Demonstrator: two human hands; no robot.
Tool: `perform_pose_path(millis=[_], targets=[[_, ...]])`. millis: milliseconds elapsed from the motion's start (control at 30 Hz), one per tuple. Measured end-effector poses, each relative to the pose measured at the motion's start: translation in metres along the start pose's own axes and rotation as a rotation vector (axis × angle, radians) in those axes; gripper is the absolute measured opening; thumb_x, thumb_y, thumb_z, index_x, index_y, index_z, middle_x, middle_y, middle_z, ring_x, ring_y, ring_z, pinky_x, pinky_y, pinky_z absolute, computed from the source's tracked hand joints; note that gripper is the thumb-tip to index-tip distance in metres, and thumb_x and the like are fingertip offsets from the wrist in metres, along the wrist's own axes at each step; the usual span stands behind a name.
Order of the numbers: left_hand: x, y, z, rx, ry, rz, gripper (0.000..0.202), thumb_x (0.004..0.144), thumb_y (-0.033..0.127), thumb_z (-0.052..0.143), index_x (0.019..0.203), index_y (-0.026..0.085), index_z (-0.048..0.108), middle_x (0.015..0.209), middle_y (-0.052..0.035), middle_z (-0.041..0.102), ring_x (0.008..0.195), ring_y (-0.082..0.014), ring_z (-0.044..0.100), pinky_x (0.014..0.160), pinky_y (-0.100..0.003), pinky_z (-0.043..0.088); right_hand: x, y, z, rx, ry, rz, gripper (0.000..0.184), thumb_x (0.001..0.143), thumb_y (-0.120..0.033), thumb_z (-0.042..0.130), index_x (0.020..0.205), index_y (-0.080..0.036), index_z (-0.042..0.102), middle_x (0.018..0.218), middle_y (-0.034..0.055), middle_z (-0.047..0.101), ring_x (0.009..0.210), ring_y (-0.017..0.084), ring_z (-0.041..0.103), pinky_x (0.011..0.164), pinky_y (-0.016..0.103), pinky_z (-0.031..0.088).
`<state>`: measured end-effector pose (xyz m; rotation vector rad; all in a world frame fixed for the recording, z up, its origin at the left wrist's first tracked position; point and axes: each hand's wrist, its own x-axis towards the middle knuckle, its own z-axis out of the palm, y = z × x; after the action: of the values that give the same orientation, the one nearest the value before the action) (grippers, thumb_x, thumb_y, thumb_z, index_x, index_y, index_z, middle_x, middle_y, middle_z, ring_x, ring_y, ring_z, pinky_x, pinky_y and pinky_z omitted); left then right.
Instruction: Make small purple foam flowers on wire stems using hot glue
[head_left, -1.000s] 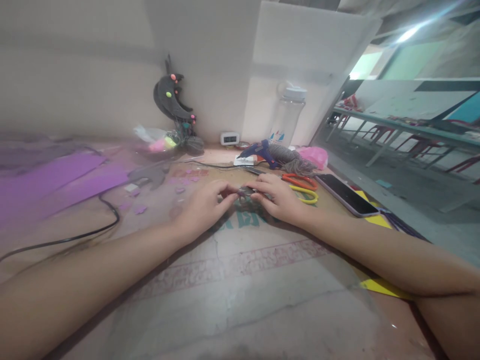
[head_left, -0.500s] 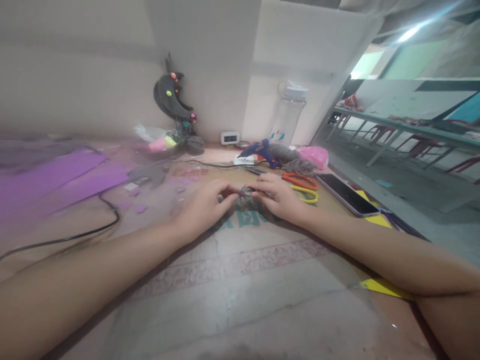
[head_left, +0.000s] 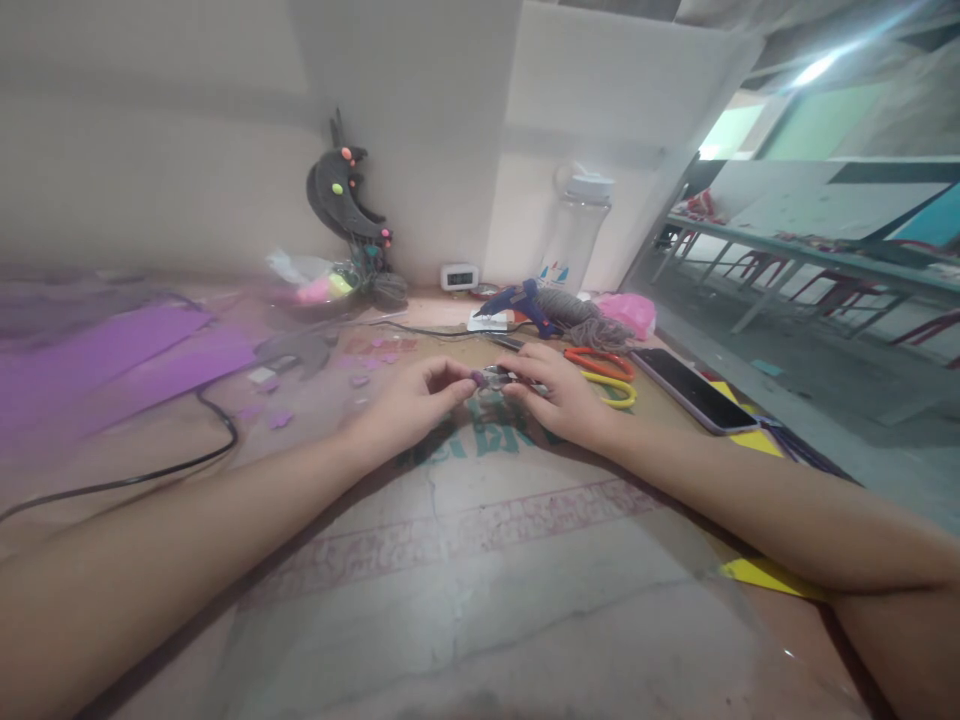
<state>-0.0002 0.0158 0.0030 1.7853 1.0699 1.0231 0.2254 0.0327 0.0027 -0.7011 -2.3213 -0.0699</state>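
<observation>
My left hand (head_left: pixel 409 405) and my right hand (head_left: pixel 559 395) meet over the middle of the table. Both pinch a small grey and purple craft piece (head_left: pixel 489 379) between their fingertips, just above the tabletop. The piece is tiny and blurred, so its shape is unclear. Both forearms rest on a printed sheet (head_left: pixel 480 540) that covers the table.
Orange scissors (head_left: pixel 600 361) and yellow scissors (head_left: pixel 611 388) lie right of my right hand, beside a phone (head_left: pixel 694 389). Behind are a blue glue gun (head_left: pixel 521 300), grey yarn (head_left: pixel 585 318), a water bottle (head_left: pixel 576 235), a small clock (head_left: pixel 459 276) and a dark felt figure (head_left: pixel 345 200). Purple foam sheets (head_left: pixel 105 360) and a black cable (head_left: pixel 172 465) lie left.
The hands have stayed in place. The fingers have shifted slightly, and the small piece now sits a little higher between the fingertips.
</observation>
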Motion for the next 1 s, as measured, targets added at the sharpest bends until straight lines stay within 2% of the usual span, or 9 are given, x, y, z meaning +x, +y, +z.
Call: perform_pose_path(millis=[400,733,1000], targets=[[0.0001,0.0037,0.0004,-0.076,-0.093,-0.017,0.018,0.079,0.035,0.064,0.077,0.018,0.062,0.067,0.0002,0.062,0.063,-0.0134,0.054,0.064,-0.027,0.043,0.0001,-0.0039,-0.0029,-0.043,-0.029,-0.043,0.031,0.099,-0.035,0.049,0.117,-0.017,0.065,0.088,0.0083,0.060,0.082,0.021,0.055,0.073,0.034,0.045],[-0.0002,0.0059,0.0007,-0.074,-0.085,-0.045,0.015,0.081,0.031,0.062,0.077,0.017,0.062,0.067,0.0013,0.060,0.062,-0.0117,0.051,0.062,-0.025,0.041,-0.0007,-0.0010,-0.0020,-0.074,-0.009,-0.063,0.030,0.099,-0.035,0.049,0.115,-0.019,0.068,0.084,0.0073,0.063,0.079,0.020,0.054,0.074,0.035,0.043],[-0.0010,0.0071,0.0003,-0.064,-0.087,-0.055,0.018,0.080,0.036,0.064,0.077,0.018,0.063,0.067,0.0009,0.063,0.062,-0.0127,0.055,0.062,-0.026,0.043,0.0000,-0.0029,-0.0028,-0.054,-0.035,-0.028,0.029,0.099,-0.035,0.048,0.113,-0.020,0.069,0.081,0.0066,0.062,0.078,0.020,0.054,0.074,0.035,0.043]])
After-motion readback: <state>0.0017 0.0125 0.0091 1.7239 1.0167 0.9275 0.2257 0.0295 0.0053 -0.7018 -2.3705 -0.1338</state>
